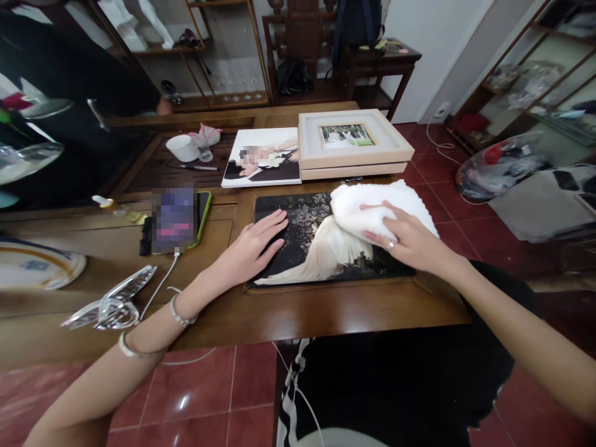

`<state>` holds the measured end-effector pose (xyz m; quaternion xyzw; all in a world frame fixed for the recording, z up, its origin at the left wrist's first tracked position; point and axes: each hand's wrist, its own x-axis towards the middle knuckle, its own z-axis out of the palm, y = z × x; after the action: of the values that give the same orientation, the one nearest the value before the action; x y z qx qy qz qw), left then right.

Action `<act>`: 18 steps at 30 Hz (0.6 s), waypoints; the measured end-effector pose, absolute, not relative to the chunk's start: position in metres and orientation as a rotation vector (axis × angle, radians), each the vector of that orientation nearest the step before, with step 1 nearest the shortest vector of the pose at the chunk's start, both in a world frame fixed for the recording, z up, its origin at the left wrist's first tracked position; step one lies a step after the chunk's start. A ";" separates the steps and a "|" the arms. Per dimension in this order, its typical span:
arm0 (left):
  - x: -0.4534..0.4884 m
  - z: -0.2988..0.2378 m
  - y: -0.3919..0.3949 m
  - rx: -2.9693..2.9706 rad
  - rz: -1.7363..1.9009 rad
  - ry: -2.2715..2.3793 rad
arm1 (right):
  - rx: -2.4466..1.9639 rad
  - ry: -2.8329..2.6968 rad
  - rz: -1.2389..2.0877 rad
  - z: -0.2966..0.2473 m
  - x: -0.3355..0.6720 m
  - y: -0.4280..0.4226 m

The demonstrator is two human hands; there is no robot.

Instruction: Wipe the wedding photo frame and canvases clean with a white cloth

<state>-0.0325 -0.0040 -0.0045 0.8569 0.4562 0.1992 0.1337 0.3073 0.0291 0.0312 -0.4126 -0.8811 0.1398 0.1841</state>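
Observation:
A dark photo panel (316,248) with a pale flowing gown on it lies flat on the wooden table. My left hand (261,243) rests on its left edge, fingers stretched out and holding nothing. In my right hand (410,239) is a bunched white cloth (382,202), pressed onto the panel's right side. The cloth covers the panel's upper right part. Just behind the panel lie a white-edged photo panel (265,161) and a light wooden picture frame (307,139), which sits on top of another frame.
Left of my left hand are a phone (202,214) with a cable, a dropper bottle (123,211) and a shiny silver ornament (116,304). A white cup (183,148) stands farther back. A person in dark clothes (88,68) is across the table.

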 end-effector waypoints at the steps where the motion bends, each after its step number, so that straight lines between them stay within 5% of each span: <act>1: -0.032 -0.004 -0.004 2.487 0.572 1.322 | -1.202 -2.474 0.394 0.031 0.307 0.040; 9: -0.033 -0.003 -0.004 2.491 0.546 1.335 | -1.317 -2.344 0.359 0.030 0.302 0.080; 18: -0.032 -0.004 -0.004 2.474 0.573 1.334 | -1.102 -2.425 0.400 0.029 0.316 -0.005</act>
<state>-0.0322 -0.0037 -0.0045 0.8544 0.4608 0.1979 0.1359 0.3156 -0.0052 0.0292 -0.3989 -0.8778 0.1449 0.2220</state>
